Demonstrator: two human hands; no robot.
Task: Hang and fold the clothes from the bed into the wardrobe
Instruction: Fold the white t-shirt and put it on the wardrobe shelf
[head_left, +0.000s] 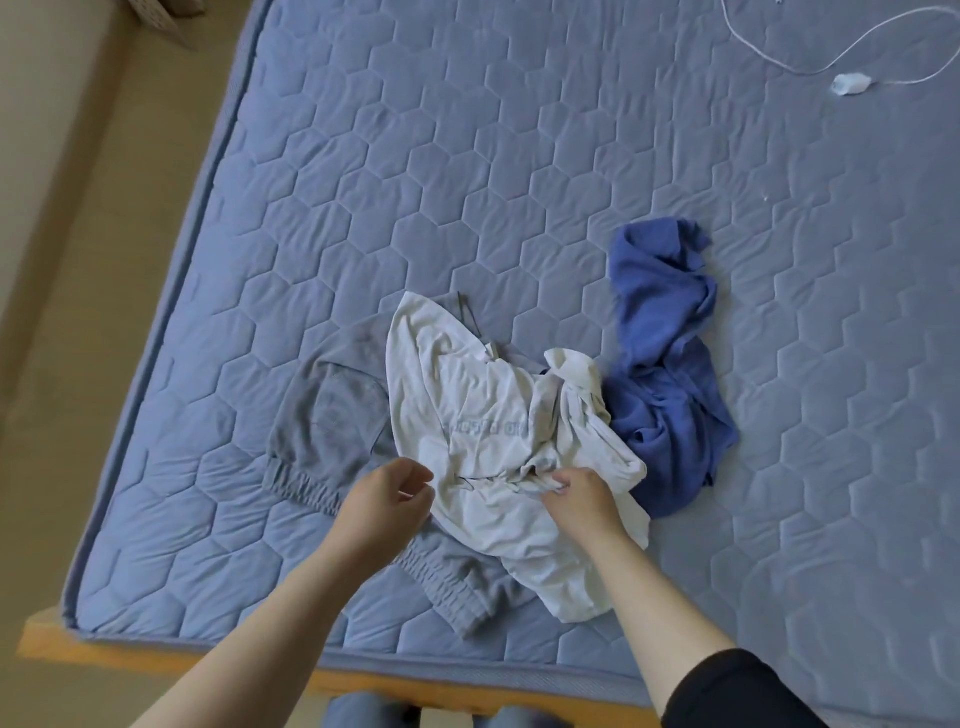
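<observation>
A crumpled white T-shirt (483, 415) with faint grey lettering lies near the bed's front edge, on top of grey sweatpants (322, 415) with elastic cuffs. A rumpled blue garment (665, 374) lies just to its right, touching it. My right hand (576, 499) pinches a fold of the white T-shirt near its middle. My left hand (389, 499) hovers at the shirt's left edge with fingers loosely curled, holding nothing. The wardrobe is out of view.
The blue quilted mattress (519, 182) sits on a wooden frame (62, 639) whose edge runs along the front. A white cable with a small adapter (852, 83) lies at the far right. Beige floor (67, 260) lies to the left.
</observation>
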